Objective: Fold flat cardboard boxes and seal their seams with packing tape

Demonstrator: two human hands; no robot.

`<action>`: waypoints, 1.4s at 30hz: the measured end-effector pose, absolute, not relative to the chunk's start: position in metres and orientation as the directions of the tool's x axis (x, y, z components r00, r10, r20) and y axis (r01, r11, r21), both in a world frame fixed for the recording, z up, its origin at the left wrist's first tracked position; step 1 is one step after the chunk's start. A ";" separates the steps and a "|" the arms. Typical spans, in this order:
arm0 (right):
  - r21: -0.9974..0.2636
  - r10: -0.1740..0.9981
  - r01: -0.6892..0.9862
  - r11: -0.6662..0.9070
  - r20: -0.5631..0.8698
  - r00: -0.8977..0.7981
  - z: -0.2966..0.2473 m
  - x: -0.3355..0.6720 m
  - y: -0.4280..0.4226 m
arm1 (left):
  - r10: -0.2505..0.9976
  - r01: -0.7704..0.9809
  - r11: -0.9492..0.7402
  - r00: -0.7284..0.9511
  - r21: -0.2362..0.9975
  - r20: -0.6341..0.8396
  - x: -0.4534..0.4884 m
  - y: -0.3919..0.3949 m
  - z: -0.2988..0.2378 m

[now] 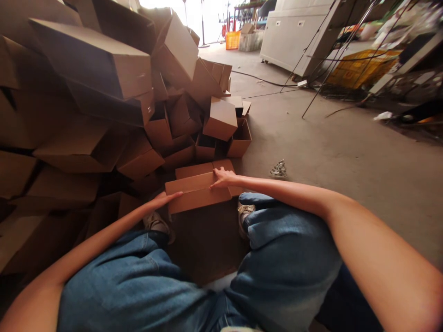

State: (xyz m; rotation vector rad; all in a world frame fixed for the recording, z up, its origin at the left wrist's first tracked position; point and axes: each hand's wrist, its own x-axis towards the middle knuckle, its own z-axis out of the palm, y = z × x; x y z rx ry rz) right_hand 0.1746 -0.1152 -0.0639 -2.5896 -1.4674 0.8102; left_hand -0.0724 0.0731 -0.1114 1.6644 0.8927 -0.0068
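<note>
A small brown cardboard box [197,201] sits on the floor between my feet, with two top panels meeting along a seam and a flap [194,170] standing out at its far side. My left hand [166,198] holds the box at its left end, one finger stretched along the top; its other fingers are mostly hidden. Toward the right end, my right hand [224,177] grips the top panels, thumb near the seam and fingers over the far edge.
Open cardboard boxes [93,64] are heaped high on the left and ahead. A small metallic-looking clump [278,169] lies on the floor at right. Farther off stand a white cabinet [290,39], a yellow crate [363,67], thin poles and a floor cable [263,81].
</note>
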 end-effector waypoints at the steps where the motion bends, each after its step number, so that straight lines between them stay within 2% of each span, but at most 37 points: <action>1: -0.298 0.813 0.784 -0.545 -0.415 0.408 -0.064 0.175 -0.115 | 0.543 0.551 -0.020 0.707 0.835 -0.453 -0.072 0.074 -0.112; 23: -0.322 0.807 0.771 -0.549 -0.444 0.389 -0.073 0.181 -0.120 | 0.557 0.598 -0.030 0.676 0.801 -0.483 -0.072 0.076 -0.112; 42: -0.298 0.802 0.784 -0.545 -0.457 0.384 -0.060 0.180 -0.115 | 0.551 0.550 -0.024 0.704 0.835 -0.448 -0.070 0.077 -0.117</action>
